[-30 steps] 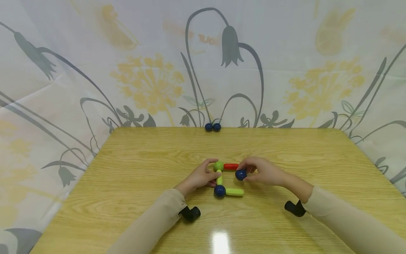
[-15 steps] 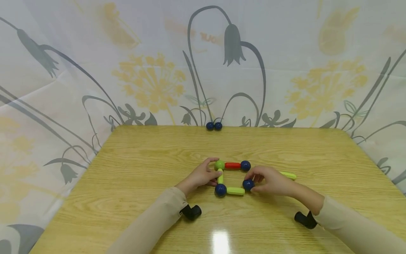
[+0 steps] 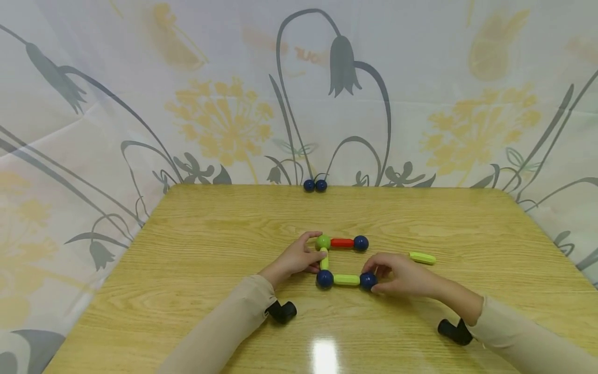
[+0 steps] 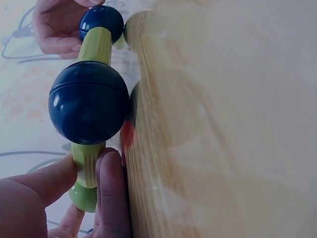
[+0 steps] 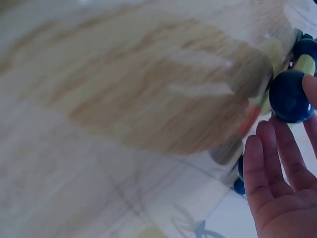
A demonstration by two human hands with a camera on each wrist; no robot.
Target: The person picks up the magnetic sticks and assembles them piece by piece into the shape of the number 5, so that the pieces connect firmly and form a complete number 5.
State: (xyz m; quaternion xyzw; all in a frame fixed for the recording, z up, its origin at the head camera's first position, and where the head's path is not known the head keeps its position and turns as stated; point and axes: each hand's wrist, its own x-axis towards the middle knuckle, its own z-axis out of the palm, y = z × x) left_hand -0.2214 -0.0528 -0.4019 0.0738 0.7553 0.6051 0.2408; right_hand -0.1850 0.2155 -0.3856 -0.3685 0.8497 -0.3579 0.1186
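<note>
My left hand [image 3: 295,257] pinches the upright yellow-green rod [image 3: 324,262], its index finger by the green ball [image 3: 323,242]. A red rod [image 3: 342,243] runs from that ball to a blue ball at the far right [image 3: 361,243]. At the near end of the gripped rod sits another blue ball [image 4: 89,102]. From there a second yellow-green rod [image 3: 347,280] reaches right to a blue ball [image 3: 368,281], which my right hand [image 3: 403,274] holds between thumb and fingers. That ball touches the rod's end. The pieces form a three-sided frame, its right side without a rod.
A loose yellow-green rod [image 3: 422,258] lies on the wooden table [image 3: 224,223] beyond the right hand. Two blue balls [image 3: 315,185] stand at the table's back edge, before a flower-patterned cloth [image 3: 397,104]. Black wrist mounts [image 3: 282,312] hang under both forearms.
My right hand has carried its blue ball towards me, from near the red rod to the free end of the near yellow-green rod. My left hand keeps its grip in place.
</note>
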